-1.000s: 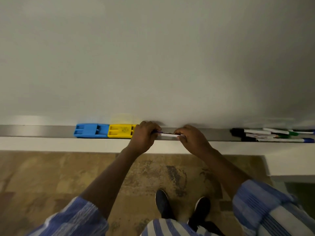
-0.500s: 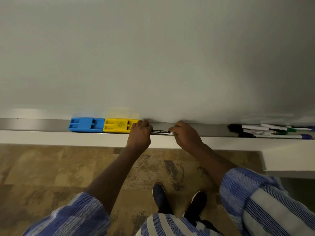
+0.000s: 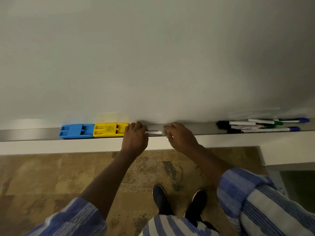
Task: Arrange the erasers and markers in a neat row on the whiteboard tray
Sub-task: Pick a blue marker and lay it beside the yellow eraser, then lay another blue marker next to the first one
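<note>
A blue eraser and a yellow eraser lie end to end on the grey whiteboard tray. Just right of the yellow eraser, a white marker lies along the tray between my hands. My left hand covers its left end and my right hand pinches its right end. Both ends are hidden by my fingers. A loose pile of several markers with black, green and blue caps lies on the tray at the far right.
The white board rises straight behind the tray. A white ledge runs below the tray and drops into a white panel at the right. My feet stand on a brown patterned floor.
The marker has come down from just above the tray to lie along it, and both hands shifted slightly left toward the yellow eraser with it.
</note>
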`<state>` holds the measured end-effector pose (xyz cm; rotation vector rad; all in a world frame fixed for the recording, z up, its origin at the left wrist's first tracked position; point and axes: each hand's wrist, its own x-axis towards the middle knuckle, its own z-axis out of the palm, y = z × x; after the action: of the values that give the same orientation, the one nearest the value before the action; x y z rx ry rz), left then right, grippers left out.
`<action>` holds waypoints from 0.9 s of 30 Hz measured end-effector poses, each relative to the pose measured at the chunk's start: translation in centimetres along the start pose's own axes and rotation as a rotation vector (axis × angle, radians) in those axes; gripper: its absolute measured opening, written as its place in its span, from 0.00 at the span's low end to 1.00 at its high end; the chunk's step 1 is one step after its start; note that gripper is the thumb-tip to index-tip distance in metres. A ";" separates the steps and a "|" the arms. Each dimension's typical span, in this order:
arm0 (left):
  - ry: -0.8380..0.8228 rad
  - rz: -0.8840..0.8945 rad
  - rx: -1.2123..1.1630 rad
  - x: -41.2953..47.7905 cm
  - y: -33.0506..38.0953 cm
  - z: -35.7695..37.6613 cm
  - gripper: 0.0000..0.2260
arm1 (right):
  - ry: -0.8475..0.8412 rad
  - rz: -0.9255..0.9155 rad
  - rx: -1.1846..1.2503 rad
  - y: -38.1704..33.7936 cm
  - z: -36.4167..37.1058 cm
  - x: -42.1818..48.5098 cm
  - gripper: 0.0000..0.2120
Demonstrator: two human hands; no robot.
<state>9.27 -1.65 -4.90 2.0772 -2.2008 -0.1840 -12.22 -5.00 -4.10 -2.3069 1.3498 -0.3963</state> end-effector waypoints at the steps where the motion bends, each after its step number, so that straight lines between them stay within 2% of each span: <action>1: -0.002 0.015 -0.006 0.1 0.8 0.0 0.08 | 0.023 0.004 0.003 0.3 -0.3 -0.4 0.15; 9: -0.008 0.194 -0.123 2.5 10.5 0.4 0.13 | 0.177 0.088 0.008 5.4 -3.9 -4.2 0.15; 18: -0.078 0.344 -0.195 5.5 22.1 2.3 0.20 | 0.301 0.320 -0.090 15.2 -9.3 -10.7 0.14; 22: -0.123 0.370 -0.128 4.8 24.1 4.4 0.29 | 0.416 0.413 -0.078 20.3 -12.1 -13.4 0.14; 27: -0.204 0.330 -0.037 3.0 23.3 7.4 0.38 | 0.444 0.533 -0.197 25.5 -15.5 -15.7 0.14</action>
<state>-15.09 -3.27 -8.41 1.7098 -2.5953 -0.4170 -45.99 -5.66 -3.96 -1.9505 2.2306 -0.6400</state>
